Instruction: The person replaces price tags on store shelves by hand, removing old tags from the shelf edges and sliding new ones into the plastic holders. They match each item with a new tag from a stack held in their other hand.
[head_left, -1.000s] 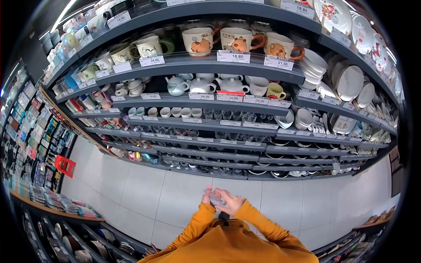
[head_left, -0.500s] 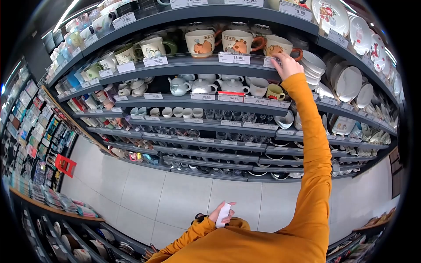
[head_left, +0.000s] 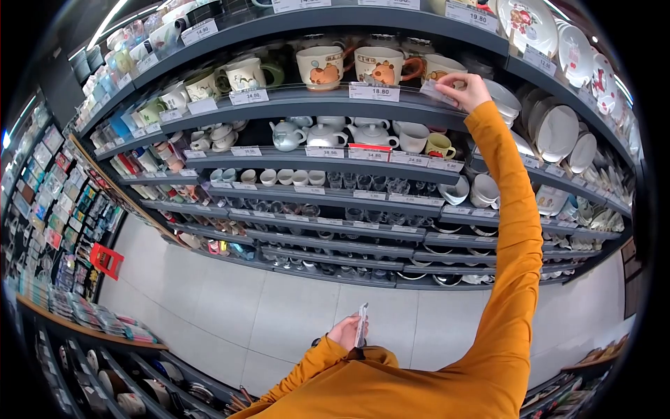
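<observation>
My right hand reaches up to the shelf edge, thumb and finger pinched on a price label that tilts at the shelf lip. Right behind it stands a cream mug, partly covered by the hand. To its left is another mug with an orange animal picture, above a price label reading 18.80. Down near my body, my left hand is closed round a thin stack of cards, now seen nearly edge-on.
Teapots and small cups fill the lower shelves. White bowls and upright plates stand to the right of my right hand. A red stool-like object is on the tiled floor at left, near a rack of packaged goods.
My right hand has shifted slightly right and its fingers have closed on the label, which has turned aslant. My left hand has turned the cards from face-on to edge-on.
</observation>
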Motion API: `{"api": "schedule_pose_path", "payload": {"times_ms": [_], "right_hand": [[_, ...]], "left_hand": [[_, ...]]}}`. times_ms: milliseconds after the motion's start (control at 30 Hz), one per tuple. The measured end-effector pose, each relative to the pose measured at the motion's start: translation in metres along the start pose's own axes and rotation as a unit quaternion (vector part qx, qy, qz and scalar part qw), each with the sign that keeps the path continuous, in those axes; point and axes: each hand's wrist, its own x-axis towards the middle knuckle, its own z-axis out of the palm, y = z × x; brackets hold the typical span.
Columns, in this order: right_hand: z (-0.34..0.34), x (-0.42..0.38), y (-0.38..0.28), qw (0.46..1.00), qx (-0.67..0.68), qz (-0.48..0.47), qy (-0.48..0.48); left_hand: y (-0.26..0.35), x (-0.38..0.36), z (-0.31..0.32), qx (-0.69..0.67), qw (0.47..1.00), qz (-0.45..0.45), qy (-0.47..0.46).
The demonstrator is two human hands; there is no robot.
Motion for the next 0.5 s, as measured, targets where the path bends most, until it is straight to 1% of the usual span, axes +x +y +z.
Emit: {"api": "schedule_pose_path", "payload": {"times_ms": [67,100,167,200,233,267,300,333,367,400,433,467,500], "right_hand": [[0.0,-0.004,-0.004,0.997,0.046,-0.018,0.059],[-0.002,-0.013,-0.011,0.996,0.036,-0.023,0.082],[0.009,-0.054,-0.033,0.986,0.114,-0.06,0.109],[0.022,-0.079,-0.029,0.983,0.104,-0.113,0.098],[0.039,-0.115,-0.039,0.986,0.132,-0.088,0.054],[0.056,-0.155,-0.05,0.98,0.195,0.033,-0.018],[0.088,-0.193,-0.034,0.977,0.203,0.049,-0.052],[0.122,-0.235,-0.03,0.961,0.249,0.094,-0.07],[0.158,-0.277,-0.024,0.938,0.288,0.165,-0.097],[0.186,-0.313,-0.02,0.918,0.299,0.218,-0.143],[0.212,-0.347,-0.019,0.896,0.341,0.253,-0.129],[0.223,-0.365,-0.031,0.862,0.381,0.319,-0.105],[0.237,-0.383,-0.032,0.843,0.421,0.332,-0.03]], "left_hand": [[0.002,0.0,-0.001,0.024,1.0,0.016,-0.009],[0.004,0.0,-0.001,0.036,0.999,0.024,-0.015],[0.006,0.004,-0.011,0.058,0.995,0.063,-0.044],[0.008,0.006,-0.014,0.068,0.992,0.082,-0.06],[0.01,0.007,-0.011,0.068,0.991,0.104,-0.041],[0.013,0.007,-0.007,0.066,0.989,0.127,-0.022],[0.015,0.009,-0.003,0.065,0.987,0.15,-0.003],[0.017,0.012,-0.003,0.07,0.983,0.167,0.02],[0.019,0.018,-0.002,0.075,0.979,0.185,0.043],[0.02,0.023,-0.004,0.081,0.974,0.201,0.067],[0.02,0.031,-0.007,0.046,0.972,0.213,0.091],[0.02,0.04,-0.01,0.055,0.967,0.226,0.1],[0.019,0.047,-0.015,0.066,0.963,0.238,0.111]]}}
